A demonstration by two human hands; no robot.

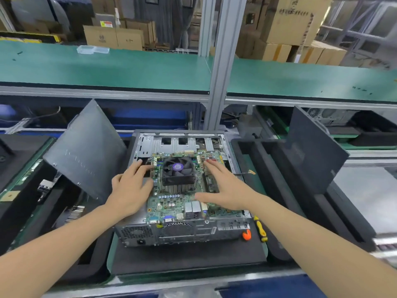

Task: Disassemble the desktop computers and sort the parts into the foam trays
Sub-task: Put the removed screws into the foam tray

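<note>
Green circuit board: the motherboard (pixel 178 198) lies inside the open computer case (pixel 182 232) at the centre of view, with its ports facing 6 o'clock. A black fan (pixel 177 168) on a finned heatsink (pixel 179 187) sits on its middle.
Left hand (pixel 131 190): it rests at the board's 9 o'clock edge, fingers straight and spread, pointing to 12 o'clock. It touches the board and grips nothing.
Right hand (pixel 223 186): it lies flat on the board's 3 o'clock side, fingers straight, thumb stretched towards 9 o'clock. It holds nothing.
Case: it sits on a dark foam mat (pixel 187 259) on the tabletop (pixel 110 254). The cover is off, and the metal bays at its 12 o'clock end show no drives.
Panels: one dark side panel (pixel 86 151) leans at 10 o'clock and a second panel (pixel 315 151) stands tilted at 2 o'clock.
Foam trays: a black left tray (pixel 21 201) is at 9 o'clock and a right tray (pixel 268 168) at 3 o'clock. The left one holds small parts too blurred to name.
Tool: a yellow and black screwdriver (pixel 260 229) lies just beside the case at 4 o'clock.
Done so far: the case looks opened and largely stripped, with the panels set aside.
Left to do: the motherboard, with its fan, is not yet out. Both hands seem placed to free and lift it, and it still needs a place in a tray. Whether its screws are out cannot be told.
</note>
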